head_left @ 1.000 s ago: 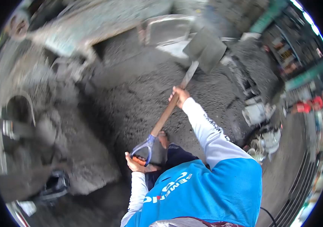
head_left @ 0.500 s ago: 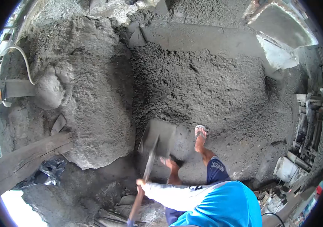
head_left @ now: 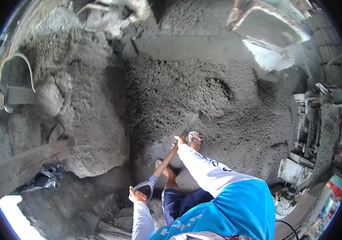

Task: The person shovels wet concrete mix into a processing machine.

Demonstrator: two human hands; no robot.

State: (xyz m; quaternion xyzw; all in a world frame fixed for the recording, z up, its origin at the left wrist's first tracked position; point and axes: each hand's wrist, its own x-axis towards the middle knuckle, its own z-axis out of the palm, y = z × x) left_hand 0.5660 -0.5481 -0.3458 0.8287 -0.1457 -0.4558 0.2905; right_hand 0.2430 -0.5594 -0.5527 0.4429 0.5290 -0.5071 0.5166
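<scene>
My left hand (head_left: 137, 195) grips the D-shaped handle (head_left: 150, 185) of a shovel near the bottom of the view. Farther along, my right hand (head_left: 181, 141) is wrapped round the wooden shaft (head_left: 165, 161), low down beside my sandalled foot (head_left: 194, 140). The shovel points up and to the right into a bed of wet grey mix (head_left: 159, 92). A raised lump of mix (head_left: 210, 98) sits at its far end, and the blade is hidden there. My other foot (head_left: 165, 168) stands next to the shaft.
A large rough grey mass (head_left: 87, 120) rises on the left, with a wooden beam (head_left: 31, 166) and a black plastic bag (head_left: 49, 176) by it. A low wall (head_left: 191, 46) runs behind the mix. Planks and scrap (head_left: 311, 124) line the right side.
The shovel has gone forward from the bare floor into the mix, and its blade is now covered. My right hand moved forward with it; my left hand and the handle have come into view.
</scene>
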